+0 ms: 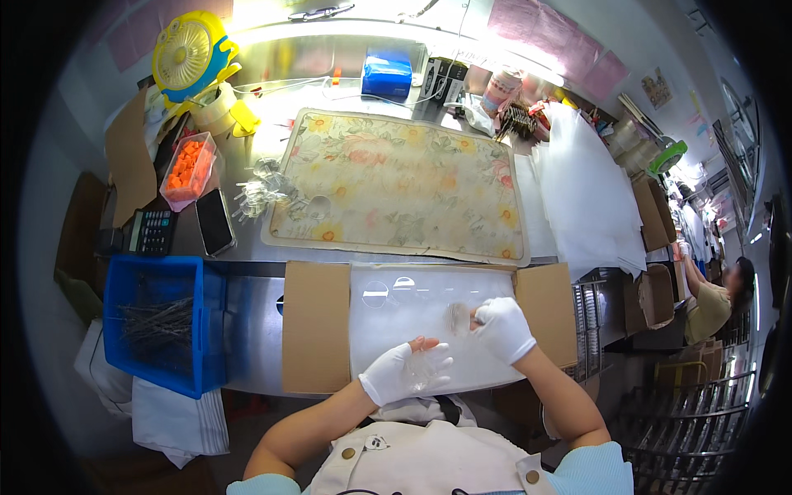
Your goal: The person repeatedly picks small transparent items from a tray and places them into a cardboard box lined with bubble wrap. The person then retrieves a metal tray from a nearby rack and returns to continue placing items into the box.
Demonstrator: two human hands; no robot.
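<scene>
My right hand (504, 331), in a white glove with bare fingertips, pinches a clear round piece (456, 318), blurred and faintly ridged, over an open cardboard box. Palm up at the box's near edge, my gloved left hand (402, 372) cradles clear plastic pieces (424, 370); their exact shape is hard to make out. White translucent sheeting (396, 334) covers what lies between the box flaps (317, 328). On it, near the far side, rests a clear disc (375, 294) that catches the light.
Beyond the box lies a flowered mat (402, 185), with clear plastic pieces (263, 192) at its left. Further left are a tub of orange clips (189, 170), a phone (215, 221), a calculator (151, 232) and a blue bin of thin rods (164, 325). White sheets (585, 192) lie right; a co-worker (711, 303) sits beyond.
</scene>
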